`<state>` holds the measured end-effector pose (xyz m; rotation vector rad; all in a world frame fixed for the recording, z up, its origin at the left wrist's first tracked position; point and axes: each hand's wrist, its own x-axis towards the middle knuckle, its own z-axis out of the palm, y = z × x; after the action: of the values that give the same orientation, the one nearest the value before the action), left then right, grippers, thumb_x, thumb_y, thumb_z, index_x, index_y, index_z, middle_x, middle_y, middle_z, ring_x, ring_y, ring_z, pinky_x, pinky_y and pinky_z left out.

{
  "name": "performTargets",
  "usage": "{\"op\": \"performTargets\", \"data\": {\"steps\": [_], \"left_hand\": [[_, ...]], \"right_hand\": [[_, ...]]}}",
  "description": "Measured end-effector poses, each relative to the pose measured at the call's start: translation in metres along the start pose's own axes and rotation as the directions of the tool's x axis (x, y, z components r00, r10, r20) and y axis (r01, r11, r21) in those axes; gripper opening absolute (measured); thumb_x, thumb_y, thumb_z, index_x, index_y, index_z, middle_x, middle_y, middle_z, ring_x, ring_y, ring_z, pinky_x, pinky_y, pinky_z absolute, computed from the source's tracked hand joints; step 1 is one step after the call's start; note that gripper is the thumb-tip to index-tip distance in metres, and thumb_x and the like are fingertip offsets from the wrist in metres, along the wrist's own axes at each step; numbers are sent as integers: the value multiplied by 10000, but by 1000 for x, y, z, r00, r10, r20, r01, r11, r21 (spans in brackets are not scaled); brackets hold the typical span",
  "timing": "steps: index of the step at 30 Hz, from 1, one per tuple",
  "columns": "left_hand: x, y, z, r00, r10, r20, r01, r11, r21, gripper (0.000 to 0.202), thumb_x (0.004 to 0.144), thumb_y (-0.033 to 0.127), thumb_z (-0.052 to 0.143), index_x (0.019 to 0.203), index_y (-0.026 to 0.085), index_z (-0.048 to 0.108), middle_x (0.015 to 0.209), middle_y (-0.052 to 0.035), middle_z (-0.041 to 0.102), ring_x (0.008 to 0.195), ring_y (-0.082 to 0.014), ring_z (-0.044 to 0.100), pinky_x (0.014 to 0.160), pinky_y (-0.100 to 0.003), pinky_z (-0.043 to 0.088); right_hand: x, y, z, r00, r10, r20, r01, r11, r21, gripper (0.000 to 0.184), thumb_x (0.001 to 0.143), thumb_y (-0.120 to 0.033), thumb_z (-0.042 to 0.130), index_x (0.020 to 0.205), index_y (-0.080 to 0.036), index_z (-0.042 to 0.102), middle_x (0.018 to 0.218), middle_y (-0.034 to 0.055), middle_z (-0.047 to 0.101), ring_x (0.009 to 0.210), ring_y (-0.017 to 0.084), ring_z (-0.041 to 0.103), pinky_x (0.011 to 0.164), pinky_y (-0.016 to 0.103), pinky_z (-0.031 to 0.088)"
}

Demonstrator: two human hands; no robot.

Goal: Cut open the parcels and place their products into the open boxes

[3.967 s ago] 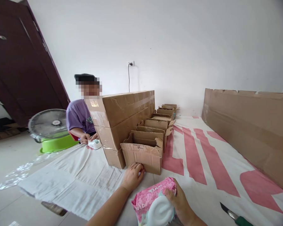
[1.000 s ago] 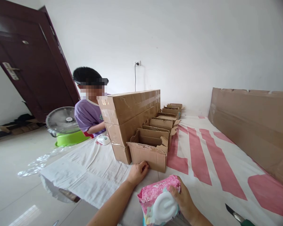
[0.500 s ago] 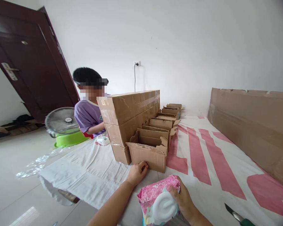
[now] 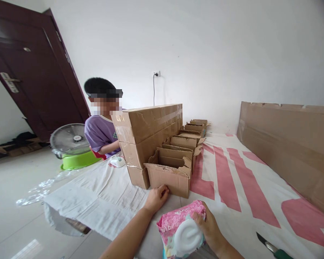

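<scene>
My right hand (image 4: 210,230) is closed round a pink pack of wet wipes (image 4: 178,225) with a white round lid, held low in front of me. My left hand (image 4: 156,197) rests on the white and pink cloth (image 4: 232,194), its curled fingers touching the bottom front corner of the nearest open cardboard box (image 4: 169,173). Behind that box runs a row of several more open small boxes (image 4: 189,135).
Stacked sealed cartons (image 4: 148,133) stand left of the row. A person in a purple shirt (image 4: 101,131) sits behind them beside a white pack (image 4: 117,162). A fan (image 4: 66,138) on a green basin, a dark door (image 4: 29,75), a long flat cardboard (image 4: 288,144) at right, a green-handled knife (image 4: 270,246).
The view has drifted slightly. My hands keep their hold and place. Since four seconds ago the other person has straightened and drawn their hands behind the cartons.
</scene>
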<state>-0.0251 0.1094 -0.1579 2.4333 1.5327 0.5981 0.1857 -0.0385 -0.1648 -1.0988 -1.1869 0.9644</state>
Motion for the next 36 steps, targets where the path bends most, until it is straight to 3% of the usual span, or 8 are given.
{"op": "performTargets", "data": {"steps": [15,24,27,29,32,34,36], "left_hand": [[1,-2,3,1000,-8,-1,8,1000,-28,165,908,240,469,828,232,613,775,-3,736,712,-159,667,647,-228,400],[-1,0,2,999,-31,-16,29,990,-140,123,889,233,498,818,221,597,767,-4,719,714,-159,659,659,-231,411],[-7,2,2,998,-61,0,60,975,-212,265,938,318,414,796,209,609,744,-30,726,697,-183,671,647,-257,453],[-18,5,4,998,-69,14,70,961,-266,451,991,380,244,841,200,629,817,-63,750,772,-197,697,702,-277,503],[-45,12,14,1000,-5,25,14,917,-399,606,995,443,69,1143,199,604,1120,-99,731,1038,-205,679,888,-299,525],[-63,18,23,996,83,33,-56,871,-488,597,961,578,201,1342,220,488,1344,-103,624,1232,-234,584,1023,-338,472],[-76,25,29,990,138,34,-99,843,-528,726,856,682,440,1425,234,403,1446,-115,532,1324,-290,500,1092,-402,416]], "right_hand": [[4,6,-4,998,-44,51,45,999,-15,464,827,-612,601,1026,-193,588,883,37,640,843,219,586,795,344,494],[3,12,-5,997,-61,45,61,998,-4,441,852,-586,587,1036,-186,581,886,36,636,835,212,589,785,337,488],[6,14,-7,998,-54,-18,54,998,-13,462,846,-606,581,1050,-191,572,893,40,655,838,222,605,782,337,496],[9,13,-9,992,-31,-122,27,999,-35,503,819,-632,597,1063,-194,569,930,54,677,883,242,622,817,349,498],[14,12,-13,957,20,-288,-35,998,-46,573,761,-695,613,1038,-195,576,959,74,695,933,273,636,836,362,503],[17,13,-15,941,50,-335,-67,997,-38,603,747,-725,597,1033,-195,578,975,84,700,954,286,642,833,370,511],[16,16,-16,945,45,-325,-62,997,-41,624,753,-718,594,1095,-196,563,1070,101,691,1034,296,631,886,386,505]]}}
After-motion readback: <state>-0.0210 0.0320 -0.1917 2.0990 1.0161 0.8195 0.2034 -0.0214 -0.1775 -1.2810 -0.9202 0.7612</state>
